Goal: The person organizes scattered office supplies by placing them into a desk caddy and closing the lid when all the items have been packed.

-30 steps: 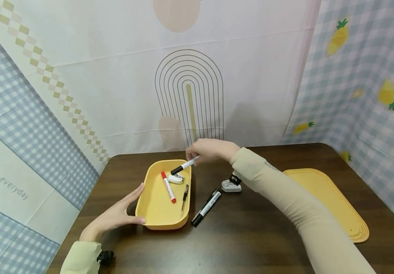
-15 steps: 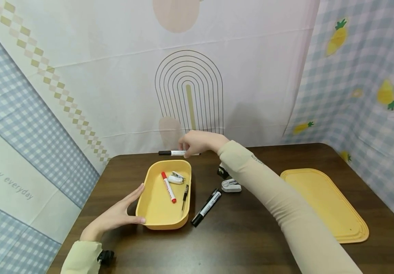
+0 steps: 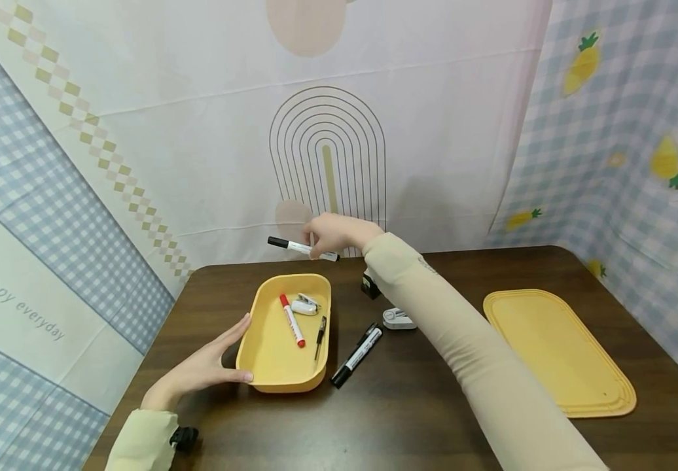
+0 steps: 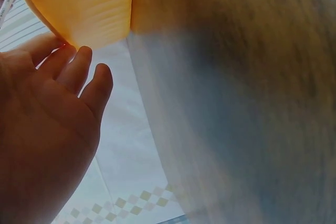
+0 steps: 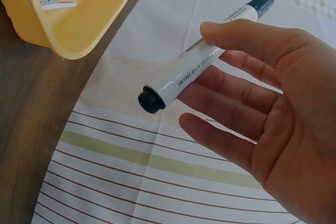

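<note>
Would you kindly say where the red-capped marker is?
In the head view, the red-capped marker lies inside the yellow box, left of the white object.

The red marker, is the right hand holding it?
No, the red marker lies in the yellow box; the right hand holds a black-capped marker.

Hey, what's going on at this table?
A person's right hand pinches a black-capped marker in the air, clear of the yellow bin, while the left hand touches the bin's side. In the bin lie a red-and-white marker, a small white stapler and a slim black pen. Another marker and a flat yellow lid lie on the table.
</note>
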`<state>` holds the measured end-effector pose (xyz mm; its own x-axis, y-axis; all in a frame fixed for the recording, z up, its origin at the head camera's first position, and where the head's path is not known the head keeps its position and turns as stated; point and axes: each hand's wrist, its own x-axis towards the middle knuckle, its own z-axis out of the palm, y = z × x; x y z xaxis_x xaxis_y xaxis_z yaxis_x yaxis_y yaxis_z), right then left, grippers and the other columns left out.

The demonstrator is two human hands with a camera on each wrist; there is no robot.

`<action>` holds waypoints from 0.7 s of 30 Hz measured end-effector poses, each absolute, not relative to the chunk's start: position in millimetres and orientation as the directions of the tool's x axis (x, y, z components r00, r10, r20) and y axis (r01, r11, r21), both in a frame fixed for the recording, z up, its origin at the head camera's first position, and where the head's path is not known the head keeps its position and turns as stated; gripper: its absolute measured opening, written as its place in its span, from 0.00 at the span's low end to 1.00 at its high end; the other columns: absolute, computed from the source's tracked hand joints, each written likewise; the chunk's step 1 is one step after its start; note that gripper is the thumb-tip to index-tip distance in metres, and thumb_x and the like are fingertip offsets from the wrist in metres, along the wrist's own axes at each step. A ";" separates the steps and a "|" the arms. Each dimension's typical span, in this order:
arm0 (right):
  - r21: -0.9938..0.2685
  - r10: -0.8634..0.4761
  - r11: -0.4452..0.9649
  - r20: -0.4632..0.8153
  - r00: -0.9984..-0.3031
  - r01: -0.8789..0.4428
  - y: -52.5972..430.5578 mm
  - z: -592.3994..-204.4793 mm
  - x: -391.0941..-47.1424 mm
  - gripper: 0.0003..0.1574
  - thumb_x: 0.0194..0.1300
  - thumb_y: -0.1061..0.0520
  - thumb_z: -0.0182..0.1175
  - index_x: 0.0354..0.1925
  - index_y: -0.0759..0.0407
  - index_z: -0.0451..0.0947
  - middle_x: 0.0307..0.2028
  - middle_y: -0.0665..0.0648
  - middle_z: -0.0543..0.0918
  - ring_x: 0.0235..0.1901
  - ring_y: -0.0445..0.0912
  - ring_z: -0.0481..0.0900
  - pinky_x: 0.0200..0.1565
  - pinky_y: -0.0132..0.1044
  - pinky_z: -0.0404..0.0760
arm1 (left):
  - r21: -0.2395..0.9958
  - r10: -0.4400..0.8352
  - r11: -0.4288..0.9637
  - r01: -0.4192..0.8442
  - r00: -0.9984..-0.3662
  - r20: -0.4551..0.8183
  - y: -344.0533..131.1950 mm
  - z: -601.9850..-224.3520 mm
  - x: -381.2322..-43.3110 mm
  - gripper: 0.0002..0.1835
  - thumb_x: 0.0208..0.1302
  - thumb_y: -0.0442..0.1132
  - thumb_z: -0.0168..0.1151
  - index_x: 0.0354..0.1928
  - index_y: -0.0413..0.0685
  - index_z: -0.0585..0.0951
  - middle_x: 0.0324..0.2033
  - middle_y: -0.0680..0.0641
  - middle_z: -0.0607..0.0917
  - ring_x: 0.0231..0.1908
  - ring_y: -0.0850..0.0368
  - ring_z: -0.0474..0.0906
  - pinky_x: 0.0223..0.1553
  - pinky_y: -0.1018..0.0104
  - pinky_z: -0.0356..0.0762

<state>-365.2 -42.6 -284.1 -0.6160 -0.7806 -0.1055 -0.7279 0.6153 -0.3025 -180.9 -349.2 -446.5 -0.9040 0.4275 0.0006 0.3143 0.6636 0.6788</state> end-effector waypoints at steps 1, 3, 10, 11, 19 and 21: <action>-0.304 -0.779 0.617 -0.106 -0.618 -0.726 -43.2 -284.0 -365.9 0.12 0.67 0.55 0.66 0.47 0.57 0.79 0.41 0.53 0.83 0.38 0.46 0.79 0.41 0.37 0.79 | 0.677 0.428 0.666 0.314 -0.904 -0.001 -349.4 -446.5 -180.9 0.59 0.56 0.53 0.77 0.81 0.48 0.50 0.79 0.44 0.48 0.76 0.38 0.45 0.67 0.32 0.51; -0.307 -0.778 0.618 -0.104 -0.620 -0.724 -44.6 -284.3 -367.3 0.13 0.66 0.56 0.66 0.48 0.57 0.79 0.42 0.53 0.83 0.40 0.46 0.80 0.43 0.38 0.79 | 0.675 0.428 0.668 0.314 -0.904 -0.003 -350.0 -446.6 -180.8 0.59 0.56 0.53 0.77 0.81 0.50 0.50 0.79 0.43 0.48 0.76 0.38 0.45 0.67 0.32 0.51; -0.279 -0.788 0.609 -0.112 -0.605 -0.742 -52.8 -293.4 -366.5 0.15 0.66 0.56 0.67 0.50 0.56 0.80 0.44 0.54 0.83 0.43 0.45 0.79 0.46 0.37 0.79 | 0.685 0.426 0.659 0.311 -0.905 0.001 -351.0 -450.1 -180.0 0.59 0.55 0.52 0.77 0.81 0.50 0.50 0.79 0.43 0.49 0.76 0.38 0.45 0.68 0.32 0.51; -0.263 -0.792 0.606 -0.113 -0.600 -0.751 -55.2 -294.6 -365.1 0.15 0.66 0.56 0.67 0.50 0.56 0.80 0.44 0.53 0.83 0.42 0.45 0.79 0.46 0.37 0.79 | 0.684 0.427 0.660 0.311 -0.904 0.000 -350.8 -451.0 -180.0 0.59 0.55 0.52 0.77 0.81 0.49 0.50 0.79 0.43 0.48 0.76 0.38 0.45 0.67 0.32 0.51; -0.212 -0.824 0.566 -0.111 -0.556 -0.797 -85.4 -297.9 -352.5 0.11 0.64 0.58 0.68 0.45 0.50 0.81 0.40 0.50 0.83 0.39 0.44 0.78 0.42 0.36 0.77 | 0.693 0.428 0.649 0.314 -0.904 0.008 -350.6 -450.7 -182.5 0.59 0.55 0.51 0.77 0.81 0.48 0.50 0.79 0.42 0.48 0.76 0.37 0.45 0.68 0.31 0.50; -0.204 -0.832 0.555 -0.119 -0.542 -0.807 -93.1 -299.3 -349.5 0.10 0.64 0.59 0.67 0.44 0.49 0.81 0.41 0.50 0.82 0.40 0.44 0.78 0.43 0.36 0.77 | 0.688 0.426 0.656 0.311 -0.905 0.003 -350.9 -449.9 -183.1 0.58 0.56 0.52 0.77 0.81 0.49 0.50 0.79 0.42 0.48 0.76 0.37 0.45 0.68 0.31 0.51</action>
